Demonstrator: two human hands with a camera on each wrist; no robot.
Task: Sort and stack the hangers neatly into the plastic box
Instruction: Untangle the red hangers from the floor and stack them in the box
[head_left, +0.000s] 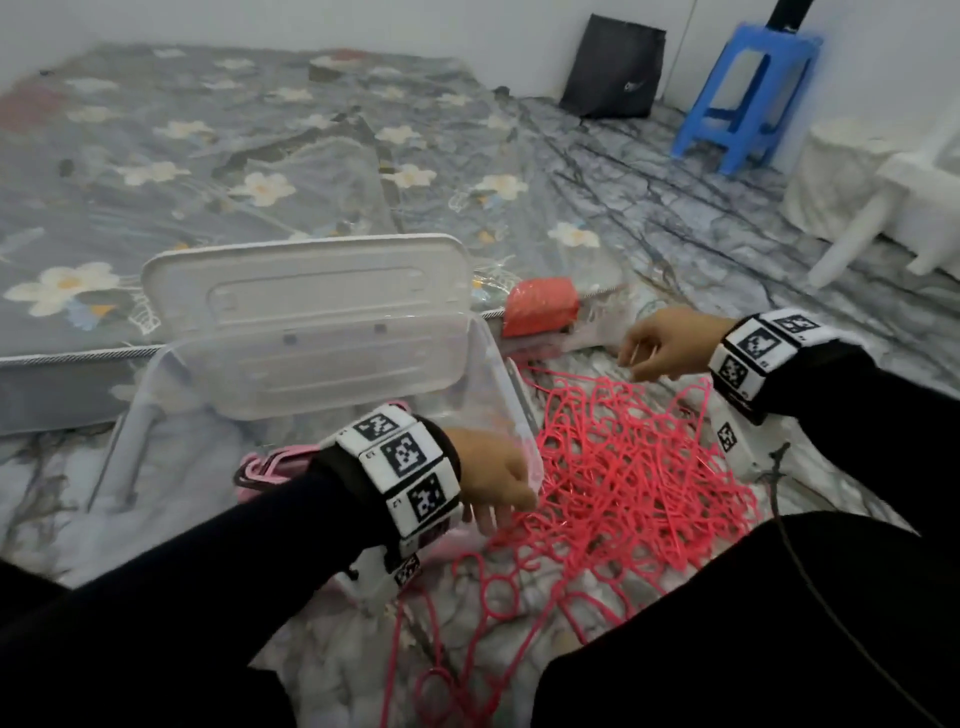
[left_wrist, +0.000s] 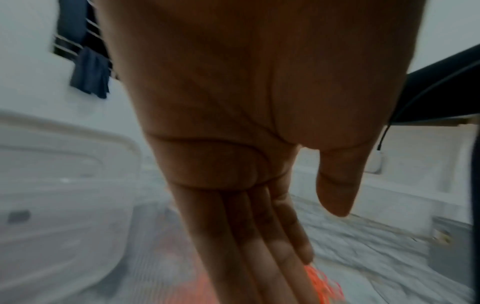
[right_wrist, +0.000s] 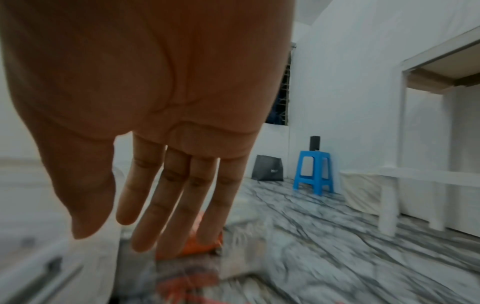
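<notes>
A tangled pile of red-pink hangers (head_left: 623, 467) lies on the marble floor to the right of the clear plastic box (head_left: 483, 384). The box's lid (head_left: 306, 280) stands open at the back. Inside the box, a small stack of light pink hangers (head_left: 270, 465) shows behind my left wrist. My left hand (head_left: 498, 483) hangs over the box's right edge and the near side of the pile, with straight fingers (left_wrist: 259, 246) that hold nothing. My right hand (head_left: 665, 343) hovers above the pile's far edge. Its fingers (right_wrist: 168, 195) are relaxed and empty.
A red packet (head_left: 543, 312) lies just behind the pile, beside a mattress with a floral sheet (head_left: 208, 156). A blue stool (head_left: 748, 93) and a black bag (head_left: 615, 67) stand at the far wall, white furniture (head_left: 883, 182) at the right. A dark cable (head_left: 779, 493) runs past my right arm.
</notes>
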